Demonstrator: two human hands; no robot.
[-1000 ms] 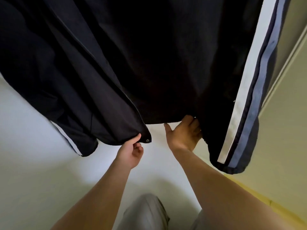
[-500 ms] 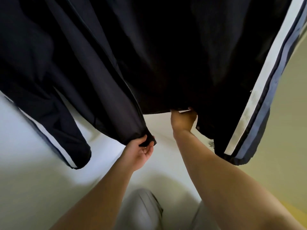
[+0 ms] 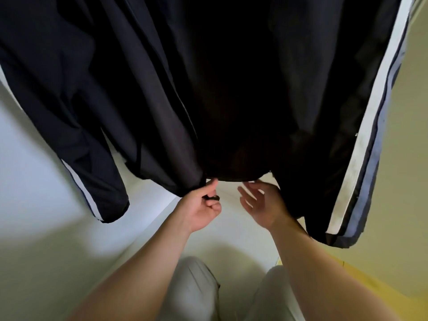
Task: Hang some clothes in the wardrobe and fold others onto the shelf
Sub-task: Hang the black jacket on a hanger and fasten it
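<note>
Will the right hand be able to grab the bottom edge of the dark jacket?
Probably yes. The right hand is open just under the hem of the jacket, with nothing between them.

Dim light, jacket (image 3: pixel 231 89) underexposed, soft shadows below, slight blur (edges warped)

Light grey trousers (image 3: pixel 192 293) show beside a yellow floor patch (image 3: pixel 398 293).

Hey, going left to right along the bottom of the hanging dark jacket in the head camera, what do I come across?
Sleeve cuff with a thin white stripe → left hand, pinching the jacket's zip-side corner → right hand, open, by the hem → sleeve with broad white and blue stripes.
</note>
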